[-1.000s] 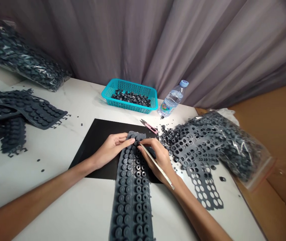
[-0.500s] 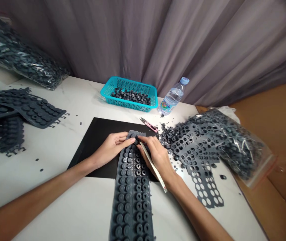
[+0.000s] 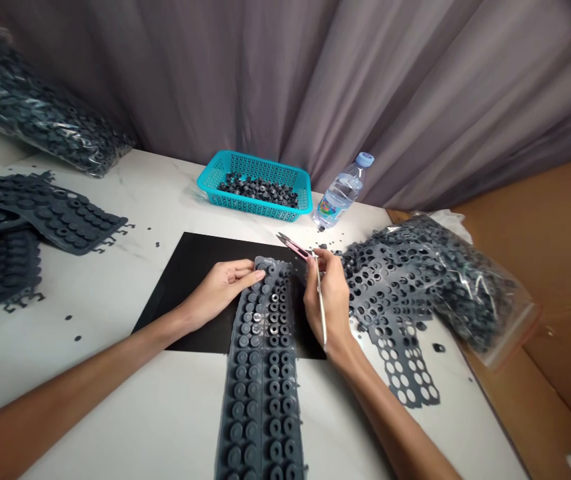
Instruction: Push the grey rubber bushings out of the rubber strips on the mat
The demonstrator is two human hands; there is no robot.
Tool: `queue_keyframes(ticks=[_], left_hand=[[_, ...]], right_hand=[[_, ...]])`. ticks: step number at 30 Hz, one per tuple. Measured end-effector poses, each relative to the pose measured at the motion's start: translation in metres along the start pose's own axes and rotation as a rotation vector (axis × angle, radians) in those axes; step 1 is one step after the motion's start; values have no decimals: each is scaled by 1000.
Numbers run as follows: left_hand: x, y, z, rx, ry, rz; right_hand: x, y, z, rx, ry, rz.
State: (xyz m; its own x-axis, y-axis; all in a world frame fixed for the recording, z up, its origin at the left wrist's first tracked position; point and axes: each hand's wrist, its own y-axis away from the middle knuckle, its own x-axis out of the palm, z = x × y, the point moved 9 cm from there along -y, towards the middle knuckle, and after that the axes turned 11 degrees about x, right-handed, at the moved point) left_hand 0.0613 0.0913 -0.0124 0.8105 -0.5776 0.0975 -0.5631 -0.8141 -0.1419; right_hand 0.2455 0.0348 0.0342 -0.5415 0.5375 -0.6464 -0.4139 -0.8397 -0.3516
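Note:
A long dark grey rubber sheet (image 3: 263, 363) with rows of moulded round pieces runs from a black mat (image 3: 168, 293) towards me. My left hand (image 3: 223, 287) pinches its far left corner, thumb on top. To the right of the sheet, my right hand (image 3: 328, 287) is closed around a slim whitish stick-like tool (image 3: 322, 307), whose exact kind I cannot make out. Pink-handled thread snips (image 3: 293, 246) lie at the mat's far edge, close to my right fingertips; whether they touch is unclear.
Behind the mat stands a turquoise basket (image 3: 204, 180) of small grey pieces, beside a water bottle (image 3: 340, 197). Punched-out sheets (image 3: 390, 280), loose bits and a filled plastic bag (image 3: 485, 307) lie right. More sheets (image 3: 70, 223) and another bag (image 3: 40, 107) are left.
My right hand has moved right, off the sheet's far end and over beside the snips, with the stick-like tool now more upright. My left hand stays on the sheet's corner.

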Motion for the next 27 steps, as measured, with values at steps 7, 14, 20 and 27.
queue_keyframes(ticks=[7,14,20,27], left_hand=[[4,2,-6,-15,52,27],[-5,2,-3,38,-114,-11],[-5,1,-2,102,-240,19],[-4,0,-1,115,-258,18]], right_hand=[[-9,-8,-17,-55,231,125],[-1,18,34,-279,-142,231],[11,31,56,-461,-108,259],[12,29,51,-422,-119,266]])
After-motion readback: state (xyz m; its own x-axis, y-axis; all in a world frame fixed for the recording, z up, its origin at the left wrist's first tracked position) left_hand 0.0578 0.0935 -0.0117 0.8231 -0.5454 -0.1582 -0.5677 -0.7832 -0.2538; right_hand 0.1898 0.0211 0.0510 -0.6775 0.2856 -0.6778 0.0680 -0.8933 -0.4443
